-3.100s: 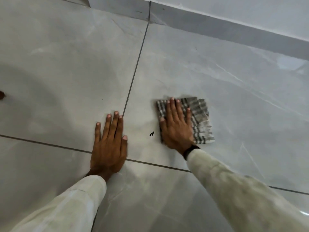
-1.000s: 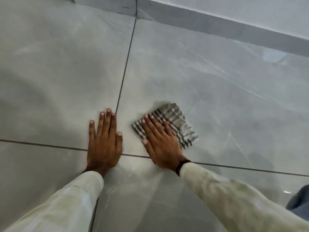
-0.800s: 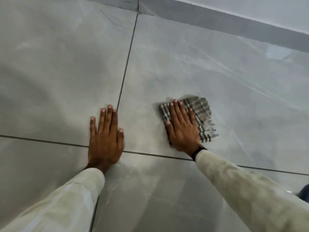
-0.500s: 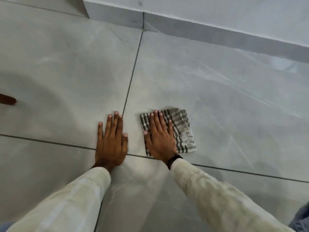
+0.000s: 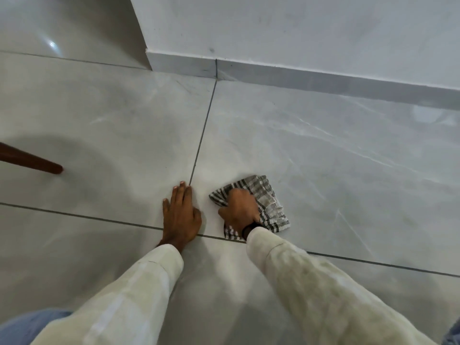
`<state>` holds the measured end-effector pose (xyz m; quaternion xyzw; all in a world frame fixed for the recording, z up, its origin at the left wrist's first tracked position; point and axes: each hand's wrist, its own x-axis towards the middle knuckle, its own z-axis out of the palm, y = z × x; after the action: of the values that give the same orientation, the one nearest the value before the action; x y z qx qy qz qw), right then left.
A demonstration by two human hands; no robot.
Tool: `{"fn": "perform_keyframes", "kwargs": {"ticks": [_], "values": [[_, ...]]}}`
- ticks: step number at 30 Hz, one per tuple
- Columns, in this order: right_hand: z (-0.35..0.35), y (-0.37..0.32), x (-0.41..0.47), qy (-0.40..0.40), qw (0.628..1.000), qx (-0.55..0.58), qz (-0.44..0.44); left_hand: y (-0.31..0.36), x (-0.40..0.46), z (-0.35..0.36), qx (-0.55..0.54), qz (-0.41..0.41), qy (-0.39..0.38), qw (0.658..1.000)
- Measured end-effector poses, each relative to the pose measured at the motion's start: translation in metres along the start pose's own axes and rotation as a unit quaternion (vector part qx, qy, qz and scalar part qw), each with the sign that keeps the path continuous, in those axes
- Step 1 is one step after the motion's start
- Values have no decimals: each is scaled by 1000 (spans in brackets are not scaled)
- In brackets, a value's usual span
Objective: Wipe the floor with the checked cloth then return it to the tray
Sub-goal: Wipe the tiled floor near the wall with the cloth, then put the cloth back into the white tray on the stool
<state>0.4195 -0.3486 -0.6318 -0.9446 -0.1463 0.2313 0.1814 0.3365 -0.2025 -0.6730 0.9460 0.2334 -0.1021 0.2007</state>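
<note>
Right hand bunched around checked cloth on grey tiled floor; left hand spread flat beside it. Best gathered fully before lifting, avoiding trailing corners. No tray visible.

An indoor room, likely in a home: a floor of large glossy grey marble-look tiles meets a plain white wall with a tiled skirting, and a dark wooden furniture leg stands at left.
</note>
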Motion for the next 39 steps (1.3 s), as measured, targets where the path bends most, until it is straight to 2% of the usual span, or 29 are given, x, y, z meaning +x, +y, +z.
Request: {"fn": "perform_keyframes", "kwargs": {"ticks": [2, 4, 5, 6, 8, 9, 10, 12, 13, 14, 17, 19, 24, 29, 32, 35, 39], "values": [[-27, 4, -3, -4, 993, 106, 47, 18, -7, -8, -79, -25, 18, 996], [-61, 2, -20, -2, 977, 203, 71, 43, -22, -29, -233, -119, 1, 965], [-83, -4, -32, -9, 968, 237, 82, 57, -32, -42, -332, -172, -14, 927], [-107, -13, -45, -28, 956, 274, 98, 72, -45, -56, -428, -219, -35, 876], [-156, -33, -67, -101, 917, 361, 139, 95, -67, -95, -594, -285, -106, 745], [-183, -44, -78, -141, 892, 400, 158, 104, -80, -120, -660, -290, -148, 677], [-211, -57, -92, -171, 869, 432, 169, 111, -96, -148, -706, -285, -169, 626], [-266, -83, -121, -214, 840, 468, 173, 125, -127, -201, -760, -275, -170, 564], [-297, -99, -139, -225, 835, 468, 179, 133, -145, -232, -772, -276, -161, 549], [-327, -115, -157, -229, 837, 461, 186, 142, -164, -264, -780, -274, -157, 541], [-409, -161, -210, -207, 873, 404, 177, 168, -223, -370, -782, -294, -135, 533], [-460, -201, -244, -208, 888, 374, 167, 179, -263, -448, -783, -313, -92, 530], [-524, -313, -305, -205, 930, 291, 92, 172, -344, -590, -785, -330, -7, 524], [-496, -426, -333, -225, 950, 216, -19, 103, -409, -653, -775, -376, 60, 504], [-449, -479, -346, -249, 947, 189, -69, 49, -440, -655, -768, -402, 118, 485], [-390, -530, -350, -266, 946, 139, -124, -17, -450, -635, -728, -469, 165, 472], [-315, -573, -343, -282, 939, 31, -195, -85, -440, -599, -659, -530, 197, 496]]}}
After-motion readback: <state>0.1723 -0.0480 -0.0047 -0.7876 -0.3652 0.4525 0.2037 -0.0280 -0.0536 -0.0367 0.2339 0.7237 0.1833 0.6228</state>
